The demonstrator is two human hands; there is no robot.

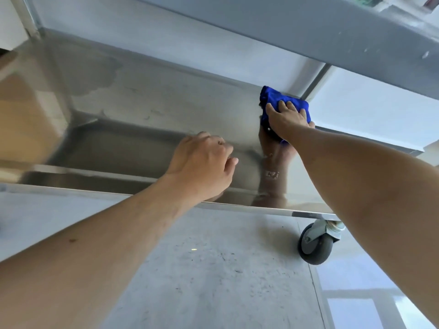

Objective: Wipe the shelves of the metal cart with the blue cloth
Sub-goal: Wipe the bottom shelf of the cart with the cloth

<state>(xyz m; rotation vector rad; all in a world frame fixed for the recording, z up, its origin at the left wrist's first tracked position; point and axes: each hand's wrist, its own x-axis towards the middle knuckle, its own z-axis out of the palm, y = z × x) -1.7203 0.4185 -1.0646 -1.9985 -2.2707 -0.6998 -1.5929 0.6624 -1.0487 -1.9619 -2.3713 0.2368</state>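
Cloth [280,97] lies bunched on the lower shelf [166,108] of the cart, at the shelf's far right corner, just beside the upright post [316,81]. The right hand [286,118] presses down on the cloth with fingers spread flat over it, palm down; it is not closed around the cloth but lies open on top. The right arm is stretched long from the near right side toward that corner, nearly straight. The left hand [204,162] is over the shelf's near edge, near the middle of it, with fingers curled loosely inward and the thumb tucked; I cannot tell if it touches the metal. It holds nothing. The left forearm comes up from the near left. On the shelf, toward the far left, there is a darker wet-looking patch [95,74]. Under the shelf's near right corner stands a wheel [314,245] on the floor [213,269]. Above the shelf runs the underside of the upper shelf [308,27].
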